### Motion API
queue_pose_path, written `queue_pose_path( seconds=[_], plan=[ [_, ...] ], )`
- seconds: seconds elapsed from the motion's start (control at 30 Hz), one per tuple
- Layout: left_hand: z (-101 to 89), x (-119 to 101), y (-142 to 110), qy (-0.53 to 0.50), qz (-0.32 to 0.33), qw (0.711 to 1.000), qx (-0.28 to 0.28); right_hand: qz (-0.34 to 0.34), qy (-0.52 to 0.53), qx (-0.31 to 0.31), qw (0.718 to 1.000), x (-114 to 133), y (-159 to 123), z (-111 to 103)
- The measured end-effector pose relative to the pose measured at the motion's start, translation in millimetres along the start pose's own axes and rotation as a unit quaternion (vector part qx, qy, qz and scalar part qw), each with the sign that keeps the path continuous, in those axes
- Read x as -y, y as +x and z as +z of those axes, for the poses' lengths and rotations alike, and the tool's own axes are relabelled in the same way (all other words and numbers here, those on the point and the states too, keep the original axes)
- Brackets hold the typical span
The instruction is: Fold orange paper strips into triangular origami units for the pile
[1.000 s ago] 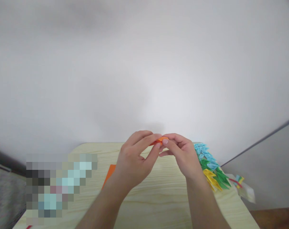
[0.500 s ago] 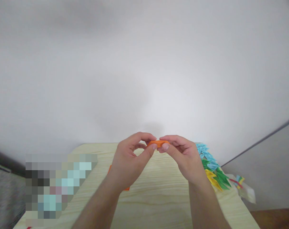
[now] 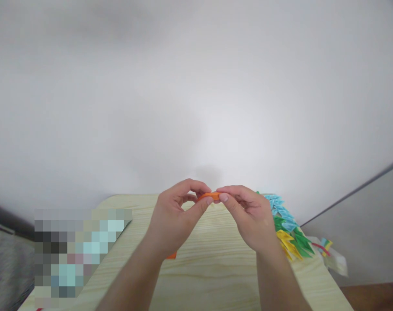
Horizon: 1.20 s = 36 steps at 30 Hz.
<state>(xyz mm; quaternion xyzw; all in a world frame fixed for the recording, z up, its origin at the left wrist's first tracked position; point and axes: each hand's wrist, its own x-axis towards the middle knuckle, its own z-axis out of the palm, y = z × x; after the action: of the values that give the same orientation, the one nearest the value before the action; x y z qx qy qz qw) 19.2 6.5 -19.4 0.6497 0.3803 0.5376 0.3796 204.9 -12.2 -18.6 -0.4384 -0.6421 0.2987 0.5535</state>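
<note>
Above the far part of the table, my left hand [image 3: 180, 216] and my right hand [image 3: 250, 211] pinch a small folded piece of orange paper [image 3: 212, 196] between thumbs and fingers. The left holds its left end and the right holds its right end. Fingertips cover much of the paper, so its full shape is hidden. Under my left wrist, another orange paper [image 3: 172, 255] lies on the table, mostly covered by the hand.
The pale wood-grain table [image 3: 209, 276] meets a white wall [image 3: 196, 108]. Folded paper pieces in blue [image 3: 282, 211], green [image 3: 301, 242] and yellow [image 3: 287, 244] line the right edge. A whitish bag [image 3: 337, 262] hangs beyond it. A pixelated patch [image 3: 95, 246] hides the left side.
My right hand has shifted slightly left along the orange paper, and less of the paper shows between the fingers. My left hand has moved a little left, still gripping.
</note>
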Motion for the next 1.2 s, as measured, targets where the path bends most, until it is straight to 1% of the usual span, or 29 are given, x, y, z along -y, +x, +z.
queue_pose_path(
  seconds=[0.07,0.17,0.27,0.37,0.5,0.67,0.8,0.87,0.93,1.0,1.1,1.2],
  plan=[
    [-1.1,0,0,-0.006,-0.008,1.000,0.009,-0.029,-0.045,-0.009,0.999,2,0,0],
    [-2.3,2,1,-0.010,-0.007,1.000,0.021,-0.060,-0.085,-0.014,0.994,3,-1,0],
    [-3.6,2,1,-0.006,0.003,1.000,0.021,-0.088,-0.111,-0.014,0.990,3,-1,-1],
    [-5.2,2,1,0.010,0.000,1.000,0.026,-0.114,-0.128,-0.009,0.985,1,-2,-2],
    [-5.9,0,1,0.039,0.009,0.999,0.030,-0.131,-0.140,-0.003,0.981,1,-2,-3],
    [-4.5,-5,1,0.085,0.034,0.995,0.026,-0.133,-0.141,-0.018,0.981,1,-2,0],
    [-4.4,-12,-3,0.129,0.068,0.989,0.018,-0.126,-0.129,-0.031,0.983,1,-4,3],
    [-4.2,-15,-4,0.151,0.085,0.985,0.018,-0.116,-0.118,-0.018,0.986,2,-4,3],
    [-3.6,-17,-5,0.166,0.093,0.981,0.025,-0.112,-0.112,0.007,0.987,3,-4,2],
    [-3.1,-17,-6,0.170,0.094,0.980,0.034,-0.119,-0.111,0.026,0.986,4,-3,1],
    [-3.1,-15,-6,0.157,0.084,0.983,0.048,-0.126,-0.106,0.026,0.986,4,-2,-1],
    [-4.6,-12,-5,0.138,0.061,0.987,0.063,-0.102,-0.087,0.019,0.991,2,-1,-2]
  ],
)
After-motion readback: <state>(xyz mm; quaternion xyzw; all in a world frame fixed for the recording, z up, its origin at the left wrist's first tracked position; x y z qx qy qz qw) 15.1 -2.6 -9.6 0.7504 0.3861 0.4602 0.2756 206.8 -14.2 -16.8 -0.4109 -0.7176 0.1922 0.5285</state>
